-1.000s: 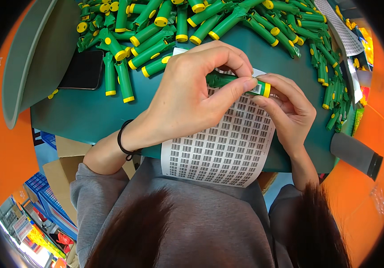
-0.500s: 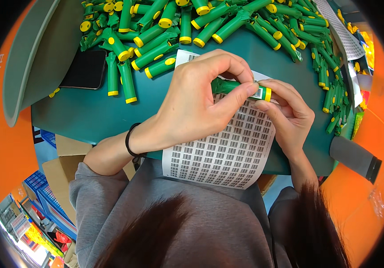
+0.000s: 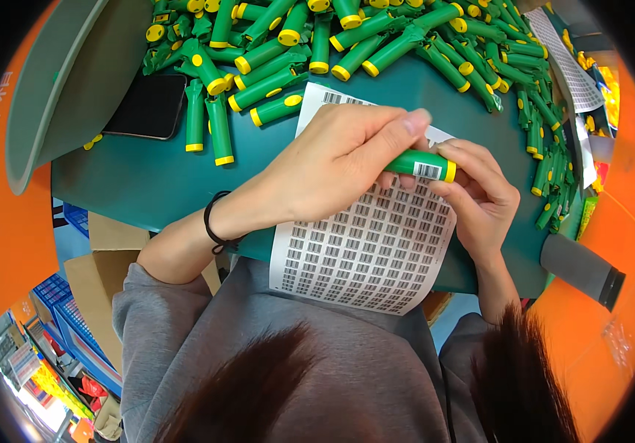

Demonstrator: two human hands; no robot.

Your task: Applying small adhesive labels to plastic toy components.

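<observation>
A green tube (image 3: 404, 162) with a yellow end cap is held level above a curved white sheet of barcode stickers (image 3: 358, 255). One small barcode sticker (image 3: 427, 170) lies on the tube near its cap. My left hand (image 3: 340, 159) is closed round the tube's left part and hides that end; its thumb rests along the top. At the capped end, my right hand (image 3: 480, 184) pinches the tube between thumb and fingers. The sheet hangs over the table's near edge toward my lap.
Many loose green tubes (image 3: 258, 88) with yellow caps are heaped at the back of the green table (image 3: 140, 177). A black phone (image 3: 148, 107) lies left, beside a grey curved panel (image 3: 59, 96). A grey cylinder (image 3: 579, 269) is at right. Below left stands a cardboard box (image 3: 100, 284).
My left fingers have moved off the sticker and now wrap the tube, with the thumb raised. The tube has turned so the barcode faces up in plain view.
</observation>
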